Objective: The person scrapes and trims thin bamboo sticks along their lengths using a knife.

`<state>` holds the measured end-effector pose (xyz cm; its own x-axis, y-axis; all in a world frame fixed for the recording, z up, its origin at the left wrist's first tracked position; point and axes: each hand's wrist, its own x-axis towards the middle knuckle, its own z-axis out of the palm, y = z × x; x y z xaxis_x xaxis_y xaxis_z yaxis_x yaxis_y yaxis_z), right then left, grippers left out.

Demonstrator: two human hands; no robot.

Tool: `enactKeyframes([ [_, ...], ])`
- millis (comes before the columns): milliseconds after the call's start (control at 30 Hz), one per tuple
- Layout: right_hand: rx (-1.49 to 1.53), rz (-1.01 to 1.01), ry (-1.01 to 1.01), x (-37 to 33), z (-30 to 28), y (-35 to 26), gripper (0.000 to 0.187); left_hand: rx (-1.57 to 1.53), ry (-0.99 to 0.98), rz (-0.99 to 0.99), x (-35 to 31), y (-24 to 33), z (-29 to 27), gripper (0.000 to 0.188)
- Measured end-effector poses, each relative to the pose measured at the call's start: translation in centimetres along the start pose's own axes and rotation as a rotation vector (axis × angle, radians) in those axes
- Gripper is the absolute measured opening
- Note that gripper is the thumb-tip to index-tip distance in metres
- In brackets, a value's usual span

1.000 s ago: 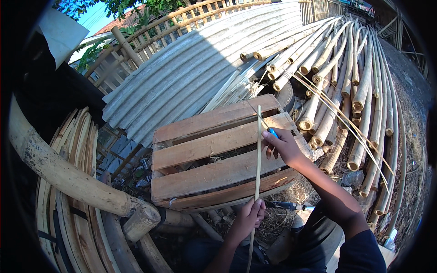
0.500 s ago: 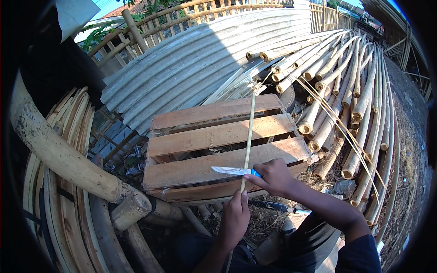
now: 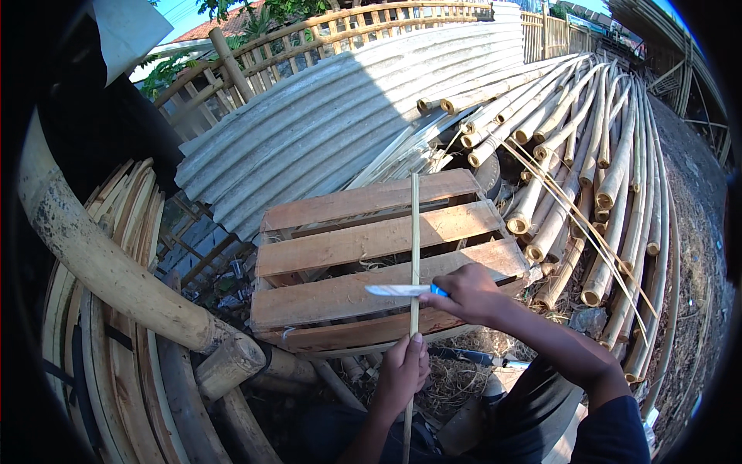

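Left hand (image 3: 403, 368): closed round strip (image 3: 415, 232)
Strip: pale, slim, straight, in front of crate (image 3: 340, 303); depth hard to judge
Right hand (image 3: 466, 294): clenched on knife (image 3: 398, 291), crossing strip
Room: open left of knife
Crate's right edge: poles (image 3: 614, 170) beyond

Outdoor yard, daylight. Rear: bamboo fence (image 3: 230, 63), open-slatted; reddish tiled roof (image 3: 226, 23) and blue sky (image 3: 179, 11) beyond. Before fence: corrugated sheeting (image 3: 332, 127), grey, part sunlit, part shaded, shadow edge sharp. Right: bamboo poles (image 3: 616, 166), long, piled, beside rough ground (image 3: 692, 220). Left: thick bamboo rail (image 3: 116, 255), slanting; split slats (image 3: 104, 367) behind, dark-banded.
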<state>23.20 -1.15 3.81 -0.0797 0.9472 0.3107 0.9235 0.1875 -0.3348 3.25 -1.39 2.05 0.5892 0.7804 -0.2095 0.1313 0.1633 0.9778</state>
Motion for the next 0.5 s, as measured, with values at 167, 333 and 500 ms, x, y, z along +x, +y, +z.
enactKeyframes([
  [167,0.241,0.277,0.043,0.7,-1.1,1.8,0.06,-0.444,-0.281,-0.251,-0.4,1.7,0.2,0.03],
  [333,0.281,-0.159,0.076,-0.9,0.3,-0.1,0.065,-0.506,-0.291,-0.312,0.0,2.4,0.2,0.03],
  [500,0.267,-0.059,0.204,-0.6,1.2,0.0,0.066,-0.523,-0.245,-0.314,0.0,2.2,0.8,0.03],
])
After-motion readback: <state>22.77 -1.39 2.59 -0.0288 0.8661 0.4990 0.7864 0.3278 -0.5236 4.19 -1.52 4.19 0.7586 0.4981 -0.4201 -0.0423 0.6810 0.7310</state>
